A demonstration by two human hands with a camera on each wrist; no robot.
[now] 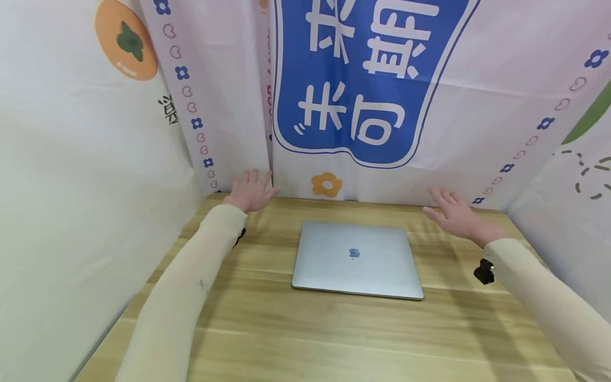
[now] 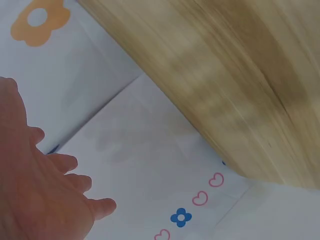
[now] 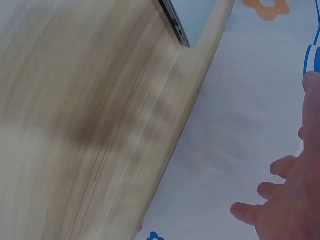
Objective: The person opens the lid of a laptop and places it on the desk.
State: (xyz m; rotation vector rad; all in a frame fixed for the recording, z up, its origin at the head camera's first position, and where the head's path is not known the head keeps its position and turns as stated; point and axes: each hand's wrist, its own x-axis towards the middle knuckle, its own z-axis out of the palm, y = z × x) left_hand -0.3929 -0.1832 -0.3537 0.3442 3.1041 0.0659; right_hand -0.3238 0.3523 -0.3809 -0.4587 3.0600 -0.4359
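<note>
A closed silver laptop [image 1: 355,270] with an apple logo on its lid lies flat on the wooden table [image 1: 305,339]. To its left, near the far edge of the table, my left hand [image 1: 250,192] is held out with fingers spread and holds nothing. My right hand [image 1: 455,217] is raised beyond the laptop's right side, fingers straight, also without anything in it. In the right wrist view, one corner of the laptop [image 3: 192,17] shows at the top, well apart from that hand [image 3: 285,195]. The left wrist view has my left hand [image 2: 45,185] in front of the white curtain.
A white printed curtain [image 1: 238,106] with a blue sign [image 1: 353,116] hangs right behind the table's far edge. More white cloth [image 1: 71,185] closes off the left side, and another sheet [image 1: 568,212] the right. A small black device [image 1: 484,271] sits at my right wrist.
</note>
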